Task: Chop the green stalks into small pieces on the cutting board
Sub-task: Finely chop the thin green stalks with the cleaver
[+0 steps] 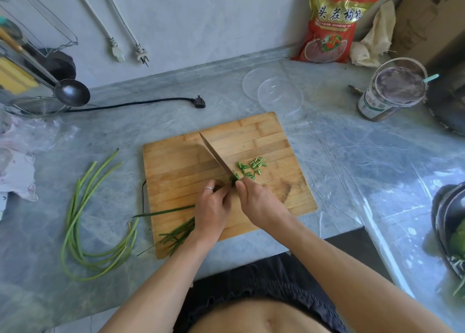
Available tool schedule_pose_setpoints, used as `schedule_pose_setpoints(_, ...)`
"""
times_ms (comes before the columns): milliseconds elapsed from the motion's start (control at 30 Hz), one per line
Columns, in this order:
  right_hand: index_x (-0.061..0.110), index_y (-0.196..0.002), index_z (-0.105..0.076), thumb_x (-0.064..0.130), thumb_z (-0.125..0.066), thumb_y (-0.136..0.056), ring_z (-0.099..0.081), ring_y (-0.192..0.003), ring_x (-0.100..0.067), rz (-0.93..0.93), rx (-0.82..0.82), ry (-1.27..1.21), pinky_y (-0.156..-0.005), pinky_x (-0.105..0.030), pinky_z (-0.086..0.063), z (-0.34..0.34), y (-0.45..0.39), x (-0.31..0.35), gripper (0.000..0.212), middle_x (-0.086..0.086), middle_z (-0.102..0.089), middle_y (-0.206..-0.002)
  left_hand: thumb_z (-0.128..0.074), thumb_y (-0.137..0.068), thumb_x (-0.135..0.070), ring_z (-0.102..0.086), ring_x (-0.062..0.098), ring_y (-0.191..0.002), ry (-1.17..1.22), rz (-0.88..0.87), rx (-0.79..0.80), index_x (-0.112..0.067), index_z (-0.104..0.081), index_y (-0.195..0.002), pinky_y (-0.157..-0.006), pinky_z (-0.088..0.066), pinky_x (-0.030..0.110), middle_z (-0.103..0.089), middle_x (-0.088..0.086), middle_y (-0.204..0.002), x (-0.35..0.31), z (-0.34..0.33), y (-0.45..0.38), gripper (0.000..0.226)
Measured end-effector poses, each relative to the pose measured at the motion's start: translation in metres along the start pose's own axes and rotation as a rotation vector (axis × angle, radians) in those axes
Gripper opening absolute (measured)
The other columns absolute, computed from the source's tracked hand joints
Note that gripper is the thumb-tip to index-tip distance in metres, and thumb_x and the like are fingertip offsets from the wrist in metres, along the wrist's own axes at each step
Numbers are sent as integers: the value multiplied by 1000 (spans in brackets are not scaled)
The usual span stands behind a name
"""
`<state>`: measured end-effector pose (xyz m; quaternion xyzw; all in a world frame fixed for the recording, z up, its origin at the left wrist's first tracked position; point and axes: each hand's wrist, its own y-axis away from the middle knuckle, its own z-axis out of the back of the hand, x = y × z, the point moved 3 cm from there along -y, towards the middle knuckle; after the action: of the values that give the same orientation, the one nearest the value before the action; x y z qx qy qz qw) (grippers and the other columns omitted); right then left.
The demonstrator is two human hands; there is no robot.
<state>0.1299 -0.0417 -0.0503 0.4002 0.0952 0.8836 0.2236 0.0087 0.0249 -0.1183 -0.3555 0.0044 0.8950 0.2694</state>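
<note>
A wooden cutting board (264,141) lies on the grey counter. My left hand (212,204) presses a bundle of green stalks (180,233) onto the board, their thin ends trailing off its near-left edge. My right hand (259,199) grips the handle of a knife (215,155), its blade slanting up to the left with the edge down at the stalks' cut end. Several small green pieces (253,166) lie just right of the blade. More long whole stalks (80,222) curve on the counter left of the board.
Two clear plastic lids (279,94) sit behind the board, with a dark jar (388,93) and a red bag (332,28) at the back right. A black plug and cord (198,102) lie at the back left beside a ladle (71,92). A black pan (450,222) sits at right.
</note>
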Motion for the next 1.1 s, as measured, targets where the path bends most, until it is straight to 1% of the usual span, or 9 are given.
schedule_pose_setpoints(167, 22, -83, -41, 45, -27, -103, -54, -60, -31, -14, -7, -8, -57, -44, -46, 5, 9, -3, 34, -10, -57, -67, -74, -84, -7, -60, 22, -70, 5, 4, -8, -13, -78, -97, -56, -52, 38, -60, 4, -87, -2, -2, 1, 15)
schedule_pose_setpoints(267, 23, -81, -40, 49, -24, -102, -50, -53, -26, -23, -12, -9, -50, -37, -39, 4, -2, 2, 37, -8, -55, -67, -70, -87, -12, -61, 22, -69, 3, 5, -16, -13, -78, -94, -57, -52, 36, -61, 4, -87, -5, -1, -2, 11)
schedule_pose_setpoints(400, 19, -84, -42, 49, -25, -101, -47, -49, -23, 16, -8, 19, -48, -35, -36, -1, -5, 2, 38, -4, -51, -63, -55, -93, -27, -62, 22, -70, 21, -12, -37, -14, -77, -91, -60, -52, 34, -63, 5, -86, -5, 1, -2, 26)
schedule_pose_setpoints(567, 21, -88, -39, 45, -27, -102, -43, -45, -25, 49, -28, 89, -45, -36, -36, -1, 15, -13, 31, -5, -48, -57, -68, -88, -15, -61, 22, -70, 39, -9, -18, -11, -77, -96, -57, -51, 35, -60, 6, -87, 1, -5, -1, 12)
schedule_pose_setpoints(633, 19, -95, -43, 46, -24, -102, -49, -54, -26, 50, -19, 107, -53, -36, -41, -3, 3, -7, 33, -5, -53, -66, -59, -92, -24, -60, 23, -70, 36, -9, -31, -11, -77, -93, -57, -51, 35, -60, 6, -87, -1, -5, -1, 22)
schedule_pose_setpoints(733, 17, -105, -47, 42, -20, -102, -52, -72, -25, 40, 27, 135, -67, -36, -40, -5, -23, 3, 37, -6, -56, -84, -49, -93, -29, -60, 23, -71, 22, -22, -45, -12, -77, -93, -59, -51, 34, -61, 7, -85, -4, -3, -1, 32)
schedule_pose_setpoints(867, 17, -88, -44, 39, -24, -103, -45, -53, -13, 65, -29, 68, -56, -34, -33, -10, -43, 6, 34, -6, -55, -75, -61, -91, -18, -61, 25, -72, -3, 20, -18, -12, -78, -95, -60, -53, 36, -64, 8, -86, -2, -4, 1, 18)
schedule_pose_setpoints(1000, 16, -81, -42, 31, -27, -105, -44, -56, -18, 55, -52, -15, -57, -32, -31, 2, -45, 19, 32, 1, -49, -68, -70, -88, -9, -61, 25, -74, 9, 40, -18, -9, -77, -99, -62, -54, 38, -63, 7, -89, 0, -5, 3, 13)
schedule_pose_setpoints(1100, 24, -73, -39, 38, -26, -104, -45, -55, -13, 0, -80, -102, -51, -27, -32, 10, -44, 18, 37, 4, -49, -66, -70, -88, -9, -61, 25, -74, 20, 24, -38, -8, -77, -100, -63, -54, 38, -62, 6, -89, -3, -4, 2, 14)
